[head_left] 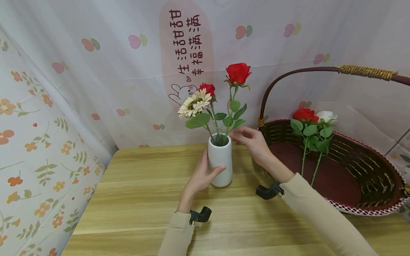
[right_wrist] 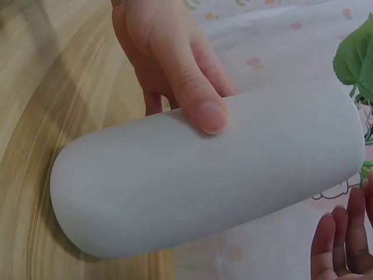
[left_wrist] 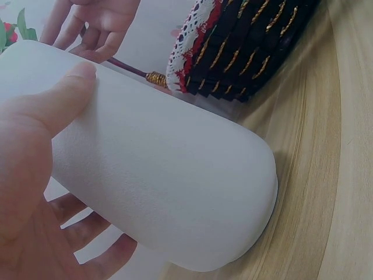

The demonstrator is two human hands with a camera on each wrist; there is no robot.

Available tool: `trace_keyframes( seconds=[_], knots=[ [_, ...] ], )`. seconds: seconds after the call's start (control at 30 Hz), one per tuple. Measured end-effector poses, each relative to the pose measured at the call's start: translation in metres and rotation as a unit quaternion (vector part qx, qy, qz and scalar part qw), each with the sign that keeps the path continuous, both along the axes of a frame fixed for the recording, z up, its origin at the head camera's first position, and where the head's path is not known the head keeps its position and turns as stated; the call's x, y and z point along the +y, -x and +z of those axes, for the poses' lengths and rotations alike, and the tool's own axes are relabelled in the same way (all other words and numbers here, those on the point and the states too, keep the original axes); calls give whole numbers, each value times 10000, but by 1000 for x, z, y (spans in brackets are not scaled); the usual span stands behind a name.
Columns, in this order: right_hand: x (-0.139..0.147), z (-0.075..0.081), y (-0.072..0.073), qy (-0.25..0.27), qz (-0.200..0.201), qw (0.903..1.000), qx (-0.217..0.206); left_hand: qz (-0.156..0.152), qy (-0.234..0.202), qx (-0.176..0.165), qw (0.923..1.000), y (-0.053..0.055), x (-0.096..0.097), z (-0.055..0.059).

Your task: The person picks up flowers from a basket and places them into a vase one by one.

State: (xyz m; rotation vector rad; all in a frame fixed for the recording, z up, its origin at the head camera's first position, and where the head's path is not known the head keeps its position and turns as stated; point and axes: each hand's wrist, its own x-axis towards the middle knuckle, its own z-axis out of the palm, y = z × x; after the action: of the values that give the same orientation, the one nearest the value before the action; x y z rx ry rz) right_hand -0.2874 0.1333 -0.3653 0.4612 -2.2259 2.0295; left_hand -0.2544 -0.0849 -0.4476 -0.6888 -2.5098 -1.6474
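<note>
A white vase (head_left: 220, 163) stands upright on the wooden table. My left hand (head_left: 202, 172) grips its side, thumb (right_wrist: 210, 116) across the front and fingers behind. In the vase are a cream daisy-like flower (head_left: 195, 103), a short red rose (head_left: 208, 89) and a taller red rose (head_left: 238, 73) on a leafy stem. My right hand (head_left: 251, 142) is at the vase's right rim, fingertips right by the taller rose's stem. In the right wrist view its fingers (right_wrist: 323, 242) show beside the vase mouth; I cannot tell whether they pinch the stem.
A dark woven basket (head_left: 381, 153) with lace trim and an arched handle (head_left: 298, 73) stands at the right. Inside lie a red rose (head_left: 305, 114) and a white rose (head_left: 326, 116). A printed curtain (head_left: 128, 71) hangs behind the wooden table (head_left: 134, 199).
</note>
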Motion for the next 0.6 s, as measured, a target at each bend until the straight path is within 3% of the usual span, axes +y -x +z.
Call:
trace_keyframes(
  seconds=[0.6],
  knots=[
    [37, -5, -9, -36, -86, 9998, -183, 0, -12, 7, 10000, -1, 0, 0]
  ],
)
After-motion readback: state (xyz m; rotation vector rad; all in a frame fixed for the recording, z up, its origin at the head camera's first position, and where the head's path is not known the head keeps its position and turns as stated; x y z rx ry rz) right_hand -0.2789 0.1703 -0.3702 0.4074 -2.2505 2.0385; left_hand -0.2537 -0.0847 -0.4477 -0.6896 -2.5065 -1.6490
